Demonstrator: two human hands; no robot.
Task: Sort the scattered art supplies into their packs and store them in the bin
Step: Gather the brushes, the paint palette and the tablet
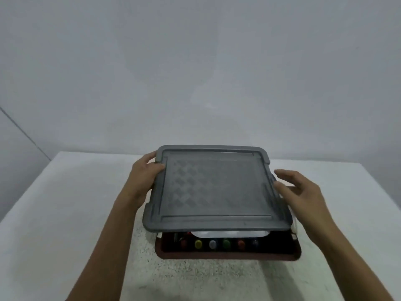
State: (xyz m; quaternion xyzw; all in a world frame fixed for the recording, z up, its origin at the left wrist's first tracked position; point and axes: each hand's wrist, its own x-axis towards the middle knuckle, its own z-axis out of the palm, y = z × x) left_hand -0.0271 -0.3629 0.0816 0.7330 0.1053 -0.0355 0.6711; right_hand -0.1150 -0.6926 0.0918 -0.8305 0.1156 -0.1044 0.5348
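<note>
Head view: left hand (pixel 145 178) grips lid (pixel 214 190), right hand (pixel 303 193) splayed alongside.

Only 1 view served: a head-worn wide-angle camera, above the 6 o'clock edge of the table (pixel 65 203), faced 12 o'clock and downward, close over the bin (pixel 227 256) and lid (pixel 214 187), the wall (pixel 195 61) beyond; its margins seemed lens-bent.

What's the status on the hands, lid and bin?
Left hand grips the lid, left edge; right hand open at the right edge. Lid over the bin, front gap open. Nothing seen blocking.
</note>
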